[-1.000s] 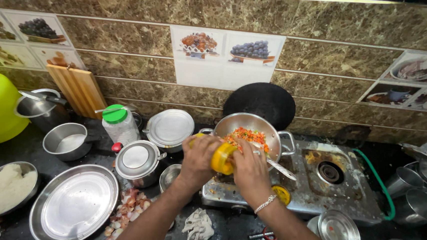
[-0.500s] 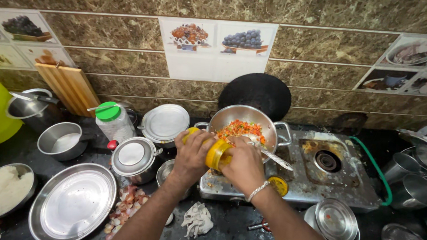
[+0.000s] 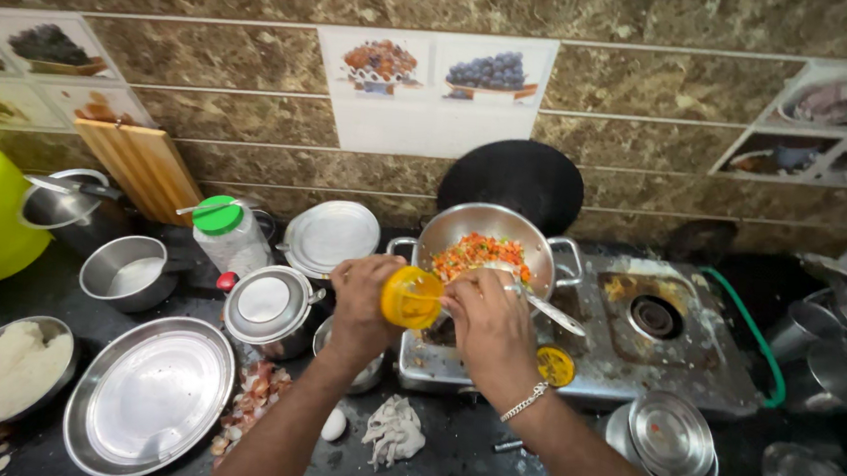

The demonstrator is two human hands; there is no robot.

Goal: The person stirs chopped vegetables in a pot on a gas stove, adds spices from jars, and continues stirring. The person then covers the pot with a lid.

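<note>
My left hand (image 3: 365, 299) grips a small yellow container (image 3: 411, 297), tilted on its side toward a steel pan (image 3: 488, 243) of chopped orange and green vegetables on the stove. My right hand (image 3: 490, 322), with a bracelet at the wrist, is closed at the container's mouth, apparently around a small utensil whose end is hidden. A steel spoon handle (image 3: 559, 317) pokes out of the pan to the right. A yellow lid (image 3: 555, 366) lies on the stove's front edge.
A two-burner steel stove (image 3: 673, 360) has a free right burner. Left of it stand a lidded steel pot (image 3: 268, 307), a green-capped jar (image 3: 228, 234), a large steel plate (image 3: 149, 398), a bowl of white rice (image 3: 7, 373) and onion peels (image 3: 253, 405). Steel vessels crowd the right.
Both hands stay at the yellow container beside the pan. The container has tipped a little further toward the pan, and the view has shifted slightly.
</note>
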